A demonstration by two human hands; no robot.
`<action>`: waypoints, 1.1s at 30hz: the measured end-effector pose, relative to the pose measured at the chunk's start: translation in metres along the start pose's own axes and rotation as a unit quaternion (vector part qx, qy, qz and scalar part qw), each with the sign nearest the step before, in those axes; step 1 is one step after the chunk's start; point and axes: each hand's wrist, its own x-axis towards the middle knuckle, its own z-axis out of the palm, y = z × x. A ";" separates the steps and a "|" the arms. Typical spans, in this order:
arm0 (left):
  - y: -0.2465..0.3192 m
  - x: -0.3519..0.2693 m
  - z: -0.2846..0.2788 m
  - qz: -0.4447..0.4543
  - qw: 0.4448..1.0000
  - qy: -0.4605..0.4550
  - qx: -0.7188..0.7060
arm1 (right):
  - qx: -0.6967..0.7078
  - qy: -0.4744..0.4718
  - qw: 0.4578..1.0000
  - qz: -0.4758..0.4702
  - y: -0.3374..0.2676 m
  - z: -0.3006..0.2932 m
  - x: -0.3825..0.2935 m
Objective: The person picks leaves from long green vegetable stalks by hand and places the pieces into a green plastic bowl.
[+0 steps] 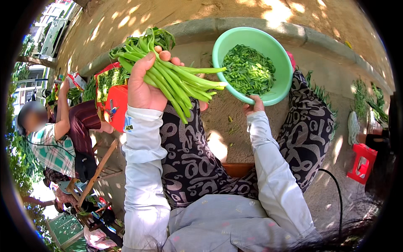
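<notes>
My left hand grips a bunch of leafy green vegetable stalks, its leaves at the upper left and its pale ends pointing right. These ends reach the left rim of a mint-green plastic basin, though I cannot tell whether they touch it. Chopped greens lie in the bottom of the basin. On the basin's near rim is my right hand, its thumb over the edge and its other fingers mostly hidden beneath. Long white sleeves cover both forearms.
A red plastic box stands left of my knee, near a seated person beside heaped greens. A stone curb curves behind the basin. Cut greens lie on the ground at right, near a red plastic stool and another person's shoe.
</notes>
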 end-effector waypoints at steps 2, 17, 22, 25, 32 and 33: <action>-0.009 0.011 -0.004 0.006 1.000 0.018 0.001 | -0.026 0.025 0.999 -0.026 0.002 0.001 0.006; -0.048 0.038 -0.021 -0.026 0.993 0.111 -0.027 | -0.050 0.068 0.996 0.017 0.026 0.012 0.055; -0.050 0.035 -0.014 -0.042 0.995 0.087 -0.011 | -0.081 0.093 0.992 0.014 0.032 -0.015 0.061; -0.050 0.036 -0.011 -0.061 0.996 0.065 -0.006 | -0.057 0.110 0.992 -0.014 0.042 -0.037 0.057; -0.053 0.052 0.008 -0.097 0.993 0.054 0.032 | -0.256 0.379 0.887 -0.060 0.042 -0.110 0.092; -0.054 0.051 0.003 -0.096 0.994 0.049 0.034 | -0.287 0.386 0.869 -0.113 0.041 -0.102 0.085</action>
